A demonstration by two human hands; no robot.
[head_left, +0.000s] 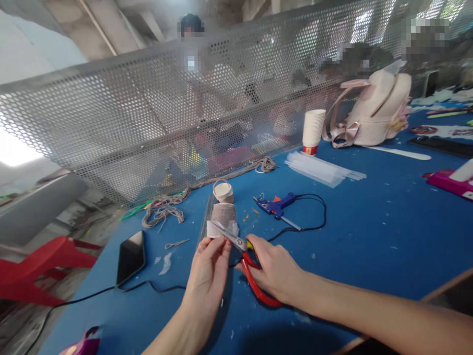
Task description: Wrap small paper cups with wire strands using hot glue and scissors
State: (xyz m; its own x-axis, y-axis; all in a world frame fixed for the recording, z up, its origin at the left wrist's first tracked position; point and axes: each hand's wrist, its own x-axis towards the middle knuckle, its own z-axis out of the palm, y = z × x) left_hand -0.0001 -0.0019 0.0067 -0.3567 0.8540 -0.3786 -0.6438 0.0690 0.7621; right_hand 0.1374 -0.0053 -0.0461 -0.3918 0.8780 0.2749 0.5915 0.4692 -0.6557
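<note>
My left hand is closed in a pinch on a small piece of whitish translucent sheet. My right hand grips red-handled scissors, a bit of yellow showing by its thumb. The scissor blades point up and left across the sheet; whether they have cut into it I cannot tell. Just beyond my fingers is a cup wrapped in beige cord. Behind that sits a small pale cup with a looped handle. A bundle of thin grey rods lies alongside, partly hidden.
A blue glue gun with a black cable lies to the right. Around the blue table are a phone, beige cord, translucent strips, stacked paper cups and a backpack. People are behind a perforated metal screen.
</note>
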